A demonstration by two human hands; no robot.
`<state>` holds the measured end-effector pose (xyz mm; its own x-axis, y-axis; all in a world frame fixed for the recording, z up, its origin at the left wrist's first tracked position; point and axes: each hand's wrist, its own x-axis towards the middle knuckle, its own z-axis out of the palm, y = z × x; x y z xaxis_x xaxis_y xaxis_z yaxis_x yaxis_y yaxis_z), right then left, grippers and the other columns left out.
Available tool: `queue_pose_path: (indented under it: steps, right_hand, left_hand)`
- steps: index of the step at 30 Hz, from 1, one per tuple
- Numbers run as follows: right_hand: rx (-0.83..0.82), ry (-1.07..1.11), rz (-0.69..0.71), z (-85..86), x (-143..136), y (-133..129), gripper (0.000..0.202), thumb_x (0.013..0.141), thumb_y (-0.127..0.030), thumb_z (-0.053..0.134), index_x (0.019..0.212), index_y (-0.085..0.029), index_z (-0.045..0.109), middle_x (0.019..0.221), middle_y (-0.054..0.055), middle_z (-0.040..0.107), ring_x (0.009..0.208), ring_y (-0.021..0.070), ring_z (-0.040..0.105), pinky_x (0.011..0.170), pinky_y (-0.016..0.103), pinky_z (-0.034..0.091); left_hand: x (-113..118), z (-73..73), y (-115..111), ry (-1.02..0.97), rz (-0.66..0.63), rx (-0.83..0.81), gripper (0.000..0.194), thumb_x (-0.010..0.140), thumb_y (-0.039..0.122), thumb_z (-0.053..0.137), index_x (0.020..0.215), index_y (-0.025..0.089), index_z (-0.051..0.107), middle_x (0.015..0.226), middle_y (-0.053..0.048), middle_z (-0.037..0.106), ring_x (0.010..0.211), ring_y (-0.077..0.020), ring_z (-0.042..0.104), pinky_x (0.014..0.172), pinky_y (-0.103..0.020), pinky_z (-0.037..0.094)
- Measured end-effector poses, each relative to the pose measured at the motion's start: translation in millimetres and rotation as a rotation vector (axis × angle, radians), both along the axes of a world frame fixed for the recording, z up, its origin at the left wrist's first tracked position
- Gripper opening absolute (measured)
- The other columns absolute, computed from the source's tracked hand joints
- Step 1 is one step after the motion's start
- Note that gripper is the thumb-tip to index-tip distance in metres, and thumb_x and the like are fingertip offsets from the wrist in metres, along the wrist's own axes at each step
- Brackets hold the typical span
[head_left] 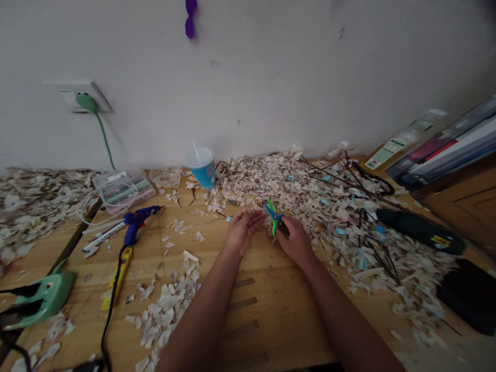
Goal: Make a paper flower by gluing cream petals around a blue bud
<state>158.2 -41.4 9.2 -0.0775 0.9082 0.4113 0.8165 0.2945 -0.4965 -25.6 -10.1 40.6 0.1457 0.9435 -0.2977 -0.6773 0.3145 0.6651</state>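
My right hand point(295, 240) grips a small pair of green and blue scissors point(274, 217), its blades pointing up and away over the table. Just to the left, my left hand point(244, 230) has its fingers drawn together toward the scissors. Whatever sits between those fingertips, if anything, is too small to make out. Beyond both hands spreads a thick layer of pale dried petals point(263, 175). Another heap of petals point(170, 305) lies left of my left forearm.
A blue cup point(203, 173) stands by the wall. Leftward lie a blue glue gun point(135, 222), a yellow packet point(118, 279), a plastic case point(127, 188) and a green power strip point(50, 294). Thin branches point(356, 188), a dark green umbrella point(420, 230) and a bottle point(403, 139) are at right.
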Motion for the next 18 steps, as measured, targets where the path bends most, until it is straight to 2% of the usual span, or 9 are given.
queue_pose_path:
  steps: [3,5,12,16,18]
  right_hand:
    - [-0.007,-0.012,0.019,0.8,-1,0,0.025,0.097,-0.042,0.057,0.101,-0.017,0.061,0.092,0.003,0.062,0.085,0.0178,0.061,0.079,0.037,0.051]
    - [-0.016,-0.031,0.041,2.5,-2,-1,0.023,0.096,-0.039,0.058,0.102,-0.017,0.061,0.091,0.003,0.062,0.086,0.0185,0.06,0.08,0.037,0.05]
    - [-0.066,-0.107,0.11,9.2,-7,-6,0.026,0.084,-0.026,0.063,0.108,-0.017,0.058,0.101,0.01,0.064,0.098,0.0273,0.056,0.087,0.043,0.046]
    - [-0.068,-0.116,0.116,10.3,-9,-7,0.03,0.084,-0.024,0.06,0.112,-0.017,0.057,0.104,0.013,0.065,0.099,0.0309,0.055,0.088,0.045,0.045]
    - [-0.063,-0.12,0.121,10.1,-9,-7,0.03,0.084,-0.022,0.06,0.113,-0.017,0.057,0.103,0.013,0.065,0.099,0.0307,0.055,0.087,0.045,0.045]
  left_hand:
    - [1,-1.9,1,-0.007,0.041,0.012,0.031,0.065,0.033,0.089,0.078,0.017,0.066,0.071,0.002,0.069,0.067,-0.0094,0.066,0.073,-0.024,0.053]
    - [3,-2.3,1,-0.023,0.057,0.02,0.031,0.063,0.032,0.091,0.077,0.016,0.068,0.066,0.004,0.065,0.062,-0.007,0.06,0.068,-0.021,0.05]
    - [6,-0.8,1,-0.086,0.079,0.01,0.034,0.058,0.025,0.094,0.078,0.016,0.068,0.08,0.001,0.072,0.076,-0.0101,0.067,0.079,-0.023,0.051]
    - [6,0.8,-2,-0.093,0.073,0.007,0.029,0.066,0.033,0.09,0.079,0.016,0.071,0.081,-0.001,0.073,0.076,-0.0114,0.067,0.076,-0.023,0.051]
    - [8,0.9,-3,-0.091,0.079,0.014,0.03,0.065,0.034,0.09,0.08,0.016,0.072,0.079,-0.001,0.073,0.073,-0.0107,0.066,0.073,-0.022,0.051]
